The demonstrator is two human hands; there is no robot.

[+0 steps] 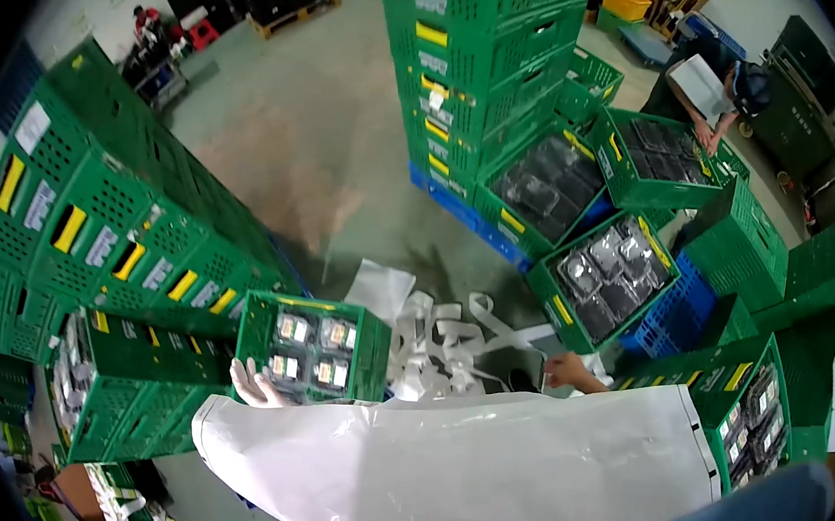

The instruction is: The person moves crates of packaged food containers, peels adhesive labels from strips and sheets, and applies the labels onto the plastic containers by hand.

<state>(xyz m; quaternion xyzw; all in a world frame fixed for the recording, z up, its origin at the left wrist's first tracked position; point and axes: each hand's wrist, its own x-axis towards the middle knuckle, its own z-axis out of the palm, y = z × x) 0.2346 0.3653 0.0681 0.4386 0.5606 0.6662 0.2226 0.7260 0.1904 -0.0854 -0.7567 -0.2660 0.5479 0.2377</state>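
My left hand (260, 387), in a white glove, is at the near left edge of a green crate (372, 357); its fingers are spread and seem to touch the rim. Inside the crate lie several clear-lidded packs (330, 373) with white labels. My right hand (565, 371), bare, reaches out from behind a large glossy white sheet (458, 465). Its fingers are curled together beside a white paper strip (531, 334); what they hold, if anything, is too small to make out. The white sheet spans the bottom of the view and hides my forearms.
Loose white strips (434, 348) lie heaped on the floor. Tall stacks of green crates (485, 76) stand ahead and at left (113, 191). Crates of dark packs (612, 274) rest on a blue pallet (677, 304). A co-worker (701, 82) leans over a crate at upper right.
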